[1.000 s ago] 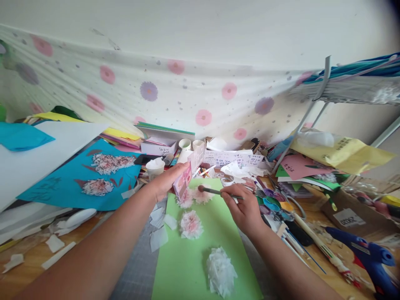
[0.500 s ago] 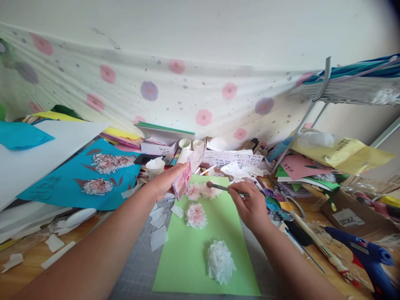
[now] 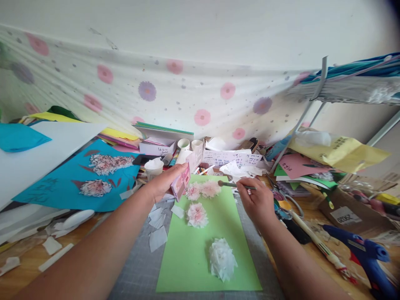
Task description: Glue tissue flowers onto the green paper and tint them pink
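My left hand (image 3: 167, 181) grips a pink palette case (image 3: 181, 183) with its lid up, held above the upper left corner of the green sheet (image 3: 184, 254). In my right hand (image 3: 256, 198) is a brush (image 3: 233, 184), its dark tip at the right edge of a pale pink paper flower (image 3: 211, 189). Beside that flower lies another pink one (image 3: 193, 191), and a third pink flower (image 3: 197, 215) sits just below. Lower on the sheet is a white paper flower (image 3: 223, 259).
A blue sheet with paper flowers (image 3: 121, 193) lies left, near a white cup (image 3: 153, 168). Paper scraps (image 3: 158, 238) rest on the grey mat (image 3: 134, 266). At right are a blue glue gun (image 3: 359, 246), a cardboard box (image 3: 350, 212) and a shelf stand (image 3: 300, 125).
My right hand and the brush have moved right, from over the upper right pink flower to its edge. My left hand still holds the case. The view has shifted slightly.
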Demonstrator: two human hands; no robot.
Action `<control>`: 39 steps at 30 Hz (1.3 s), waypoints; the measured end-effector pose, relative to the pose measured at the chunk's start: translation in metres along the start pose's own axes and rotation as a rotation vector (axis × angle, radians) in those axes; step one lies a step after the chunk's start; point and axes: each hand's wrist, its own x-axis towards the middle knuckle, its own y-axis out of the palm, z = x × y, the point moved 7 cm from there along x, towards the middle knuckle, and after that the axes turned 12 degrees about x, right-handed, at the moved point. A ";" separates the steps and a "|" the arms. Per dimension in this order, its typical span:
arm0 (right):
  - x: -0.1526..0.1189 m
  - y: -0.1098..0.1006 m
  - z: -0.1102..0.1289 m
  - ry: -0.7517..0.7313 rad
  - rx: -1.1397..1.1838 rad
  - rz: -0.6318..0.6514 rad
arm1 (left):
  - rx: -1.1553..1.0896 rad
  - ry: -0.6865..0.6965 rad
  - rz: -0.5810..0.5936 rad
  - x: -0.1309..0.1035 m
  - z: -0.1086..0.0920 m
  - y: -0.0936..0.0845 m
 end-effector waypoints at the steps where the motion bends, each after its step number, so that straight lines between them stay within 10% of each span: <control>1: 0.000 -0.001 0.001 -0.006 -0.002 -0.014 | -0.005 -0.002 0.003 0.000 0.000 0.000; 6: 0.001 0.006 0.008 0.014 0.193 0.103 | -0.038 -0.009 0.038 0.001 0.004 0.008; 14: -0.002 -0.019 -0.002 0.203 0.685 -0.233 | -0.169 0.030 0.167 0.011 0.002 0.052; 39: 0.004 -0.004 0.012 0.088 0.505 -0.001 | -0.136 -0.034 0.099 0.015 -0.004 0.054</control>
